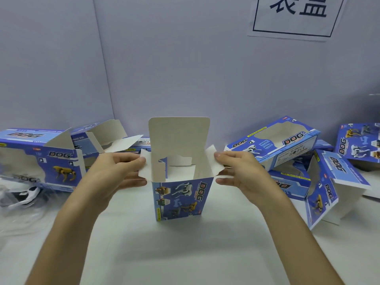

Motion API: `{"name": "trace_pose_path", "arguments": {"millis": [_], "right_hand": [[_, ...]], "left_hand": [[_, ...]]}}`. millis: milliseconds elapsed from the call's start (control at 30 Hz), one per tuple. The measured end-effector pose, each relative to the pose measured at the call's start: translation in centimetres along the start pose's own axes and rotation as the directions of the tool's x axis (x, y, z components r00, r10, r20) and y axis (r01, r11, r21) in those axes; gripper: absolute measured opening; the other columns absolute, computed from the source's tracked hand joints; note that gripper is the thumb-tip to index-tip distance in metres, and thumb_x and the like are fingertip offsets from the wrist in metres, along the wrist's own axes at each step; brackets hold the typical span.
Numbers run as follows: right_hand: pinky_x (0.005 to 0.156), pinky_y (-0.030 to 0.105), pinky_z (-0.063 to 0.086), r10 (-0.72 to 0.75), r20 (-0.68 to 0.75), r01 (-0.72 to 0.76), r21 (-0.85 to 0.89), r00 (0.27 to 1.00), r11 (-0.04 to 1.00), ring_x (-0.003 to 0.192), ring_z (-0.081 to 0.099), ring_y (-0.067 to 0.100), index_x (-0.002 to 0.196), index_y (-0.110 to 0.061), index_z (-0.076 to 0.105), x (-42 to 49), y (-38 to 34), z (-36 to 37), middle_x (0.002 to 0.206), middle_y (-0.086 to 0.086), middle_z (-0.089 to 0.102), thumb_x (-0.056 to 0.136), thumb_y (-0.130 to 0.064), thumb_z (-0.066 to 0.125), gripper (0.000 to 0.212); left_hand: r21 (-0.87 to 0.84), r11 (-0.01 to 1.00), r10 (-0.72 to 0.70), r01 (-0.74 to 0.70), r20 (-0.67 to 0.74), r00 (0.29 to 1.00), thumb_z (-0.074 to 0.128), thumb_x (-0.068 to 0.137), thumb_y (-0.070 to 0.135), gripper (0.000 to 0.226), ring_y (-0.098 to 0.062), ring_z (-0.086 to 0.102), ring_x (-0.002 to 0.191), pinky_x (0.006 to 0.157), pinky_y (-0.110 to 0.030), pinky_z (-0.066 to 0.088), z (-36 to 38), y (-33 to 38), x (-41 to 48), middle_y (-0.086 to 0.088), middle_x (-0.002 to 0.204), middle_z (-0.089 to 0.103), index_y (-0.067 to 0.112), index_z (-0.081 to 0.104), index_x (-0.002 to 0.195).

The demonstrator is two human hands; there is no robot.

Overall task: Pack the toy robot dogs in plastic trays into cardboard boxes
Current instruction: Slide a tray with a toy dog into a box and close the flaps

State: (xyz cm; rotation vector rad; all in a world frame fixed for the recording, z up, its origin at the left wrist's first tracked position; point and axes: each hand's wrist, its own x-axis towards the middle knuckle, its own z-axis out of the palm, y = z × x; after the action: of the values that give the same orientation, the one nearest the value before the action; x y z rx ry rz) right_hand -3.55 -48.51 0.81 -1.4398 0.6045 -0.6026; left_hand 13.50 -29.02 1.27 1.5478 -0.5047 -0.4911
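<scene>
A blue cardboard box printed with DOG stands upright on end in the middle of the table, its top open and its back flap raised. My left hand pinches the left side flap between thumb and fingers. My right hand pinches the right side flap the same way. Inside, the box looks empty. A white toy robot dog in a clear plastic tray lies at the far left.
More blue DOG boxes lie around: two open ones at the left, a stack at the right, one standing open at the near right. A white wall with a paper sign stands behind. The white table extends toward me.
</scene>
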Motion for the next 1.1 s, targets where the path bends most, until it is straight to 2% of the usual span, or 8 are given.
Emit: {"name": "trace_pose_path", "arguments": {"millis": [167,333,533,633,767,867,933,1100], "right_hand": [[0.043,0.017,0.048,0.249,0.166,-0.298,0.472,0.954,0.83,0.057,0.058,0.011,0.09,-0.008,0.065,0.5,2.1,0.5,0.088,0.009,0.069,0.094,-0.013,0.064,0.006],[0.042,0.018,0.047,0.173,0.007,-0.16,0.414,0.985,0.896,0.052,0.055,0.009,0.093,-0.006,0.063,1.1,2.1,0.6,0.095,0.013,0.062,0.094,-0.013,0.066,0.007],[0.044,0.017,0.048,0.094,0.1,-0.123,0.337,0.991,0.933,0.051,0.059,0.007,0.092,-0.014,0.065,0.7,1.1,0.7,0.088,0.005,0.06,0.093,-0.017,0.065,0.004],[0.044,0.016,0.048,0.088,0.129,-0.129,0.363,0.988,0.923,0.052,0.058,0.006,0.094,-0.015,0.063,0.6,1.1,1.0,0.089,0.003,0.061,0.091,-0.019,0.065,0.005],[0.044,0.015,0.048,0.069,0.167,-0.127,0.363,0.984,0.923,0.051,0.057,0.005,0.097,-0.017,0.061,0.4,0.6,1.5,0.086,0.001,0.065,0.085,-0.025,0.067,0.016],[0.044,0.014,0.047,0.056,0.183,-0.121,0.373,0.982,0.92,0.05,0.057,0.004,0.09,-0.018,0.062,0.2,0.5,1.9,0.08,0.0,0.065,0.089,-0.022,0.064,0.005],[0.045,0.014,0.047,0.047,0.193,-0.116,0.364,0.98,0.924,0.051,0.057,0.005,0.089,-0.018,0.063,0.2,0.6,2.1,0.082,0.0,0.065,0.093,-0.02,0.062,0.005],[0.045,0.015,0.047,0.034,0.203,-0.109,0.373,0.979,0.922,0.051,0.056,0.004,0.089,-0.017,0.064,0.0,0.3,1.9,0.08,-0.001,0.065,0.093,-0.02,0.061,0.006]], "left_hand": [[-0.4,0.858,-0.264,0.321,0.192,0.945,0.07,0.075,0.008,0.035,-0.018,0.071,0.066,0.047,-0.021,0.056,0.3,-2.7,0.8,-0.015,0.099,0.074,0.002,0.067,0.109],[-0.452,0.843,-0.205,0.293,0.233,0.951,0.073,0.072,0.013,0.033,-0.018,0.07,0.07,0.049,-0.021,0.057,0.6,-3.2,1.2,-0.017,0.1,0.075,0.005,0.067,0.103],[-0.255,0.967,-0.044,0.017,-0.1,0.994,0.063,0.095,0.031,0.014,-0.009,0.063,0.059,0.055,-0.023,0.051,-1.0,-1.9,0.9,0.002,0.08,0.068,0.018,0.066,0.099],[-0.332,0.922,0.06,-0.201,-0.389,0.919,0.063,0.095,0.028,0.011,-0.008,0.06,0.054,0.05,-0.021,0.049,-2.5,-0.7,0.1,0.01,0.064,0.066,0.02,0.064,0.088],[0.197,0.93,0.367,-0.31,-0.533,0.762,0.068,0.09,0.028,0.008,-0.017,0.066,0.076,0.064,-0.032,0.055,-5.0,-1.5,-1.2,0.006,0.08,0.071,0.022,0.065,0.086],[0.847,0.528,0.523,0.065,-0.384,0.761,0.069,0.088,0.036,0.024,-0.02,0.057,0.105,0.087,-0.04,0.047,-7.9,-2.9,-1.8,0.004,0.111,0.064,0.027,0.064,0.109],[0.93,0.285,0.566,0.231,-0.358,0.743,0.071,0.084,0.039,0.041,-0.026,0.048,0.116,0.092,-0.043,0.038,-10.7,-2.4,-2.4,-0.002,0.123,0.055,0.027,0.057,0.121],[0.878,0.148,0.401,0.456,-0.475,0.784,0.074,0.08,0.041,0.043,-0.028,0.054,0.114,0.096,-0.045,0.035,-17.5,-2.0,-5.1,-0.004,0.118,0.061,0.027,0.056,0.116]]}}
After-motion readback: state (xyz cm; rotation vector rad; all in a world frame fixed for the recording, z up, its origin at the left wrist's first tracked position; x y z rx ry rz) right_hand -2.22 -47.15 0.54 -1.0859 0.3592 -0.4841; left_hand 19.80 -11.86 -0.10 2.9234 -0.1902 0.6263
